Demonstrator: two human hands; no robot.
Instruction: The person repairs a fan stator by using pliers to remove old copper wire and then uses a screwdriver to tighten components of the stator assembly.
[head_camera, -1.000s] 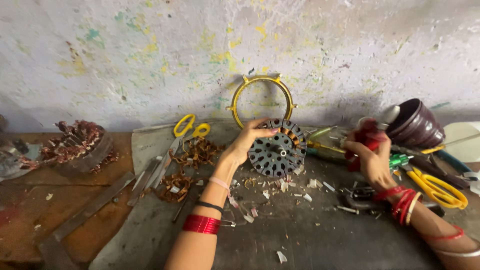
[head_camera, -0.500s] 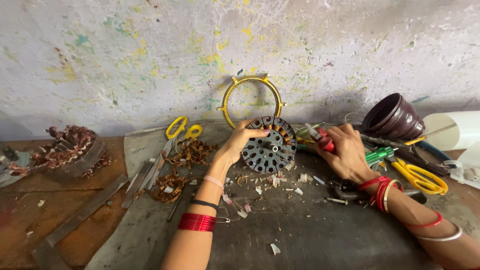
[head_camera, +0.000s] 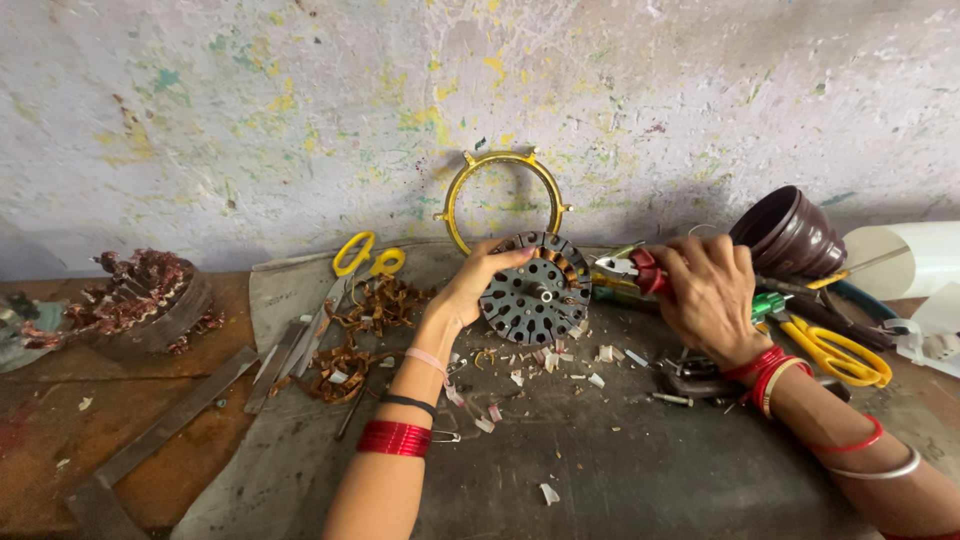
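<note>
Left hand fingers gripping stator disc; right hand closed around red-handled pliers

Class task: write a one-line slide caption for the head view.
Left hand steadies a slotted round metal core while right hand brings red-handled pliers to its rim.

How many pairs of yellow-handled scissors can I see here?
2: one pair of scissors lies left of the stator, by the wall; another pair lies at right, beside the right wrist. Clutter could hide more.

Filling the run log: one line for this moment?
left hand: steadies slotted stator disc | right hand: holds red-handled pliers at disc rim
</note>
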